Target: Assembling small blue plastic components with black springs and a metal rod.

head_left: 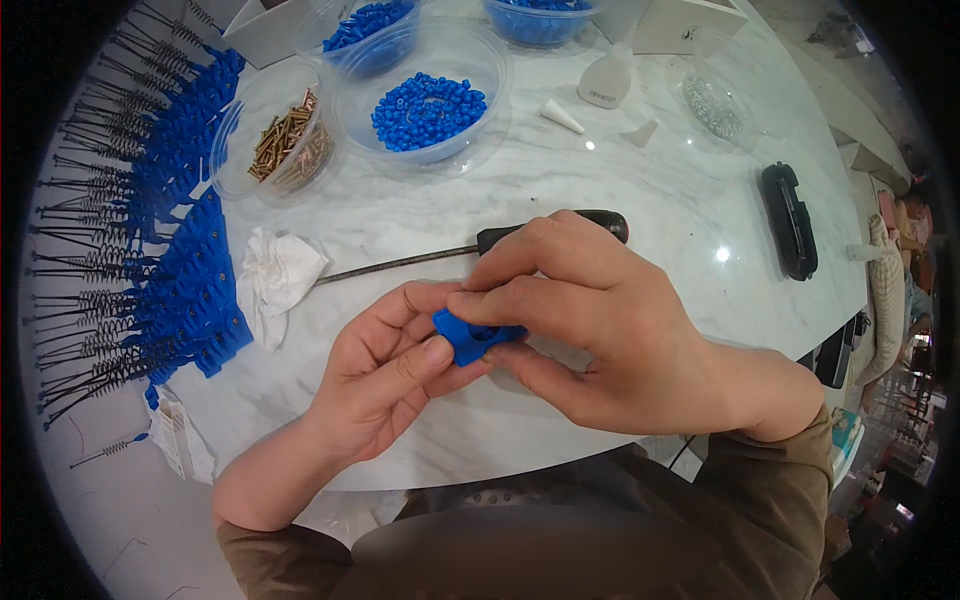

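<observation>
Pinched between your left hand [385, 372] and right hand [585, 315], just in front of the screwdriver [480, 248], the blue plastic part [470, 338] needs a steady, level grip.

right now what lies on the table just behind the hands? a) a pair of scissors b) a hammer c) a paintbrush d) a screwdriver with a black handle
d: a screwdriver with a black handle and a long metal shaft lies on the marble table just behind the right hand.
</observation>
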